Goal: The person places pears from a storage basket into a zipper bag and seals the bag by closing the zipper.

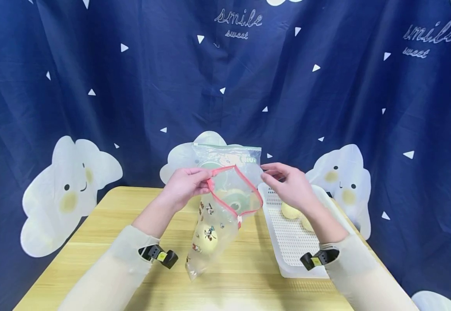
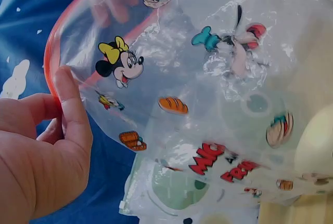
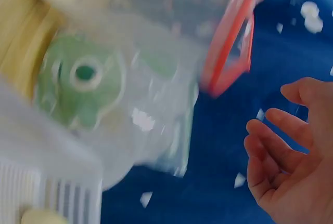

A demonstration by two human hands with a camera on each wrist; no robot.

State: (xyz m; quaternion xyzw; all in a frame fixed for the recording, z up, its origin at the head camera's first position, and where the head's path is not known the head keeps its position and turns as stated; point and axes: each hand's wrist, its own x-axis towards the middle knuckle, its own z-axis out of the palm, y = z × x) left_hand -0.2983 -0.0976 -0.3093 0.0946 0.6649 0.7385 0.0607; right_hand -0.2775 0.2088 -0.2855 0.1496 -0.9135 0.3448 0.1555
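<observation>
My left hand point(image 1: 187, 185) pinches the red-edged mouth of a clear zip bag point(image 2: 171, 68) printed with cartoon figures and food. The mouth gapes toward the right, and a pale yellow round thing point(image 1: 209, 238) lies low inside the bag. To the right of the mouth is my right hand point(image 1: 290, 185), fingers loosely bent and apart from the bag. In the right wrist view, that hand holds nothing. Behind the red-edged bag stands another clear bag point(image 1: 253, 155) with a green zip edge and a green print point(image 3: 83, 73).
At the right of the wooden table point(image 1: 124, 224) stands a white perforated basket point(image 1: 285, 248) with yellow round things point(image 1: 289, 211) in it, partly hidden by the right forearm. A dark blue curtain point(image 1: 151, 77) with clouds and triangles hangs behind the table.
</observation>
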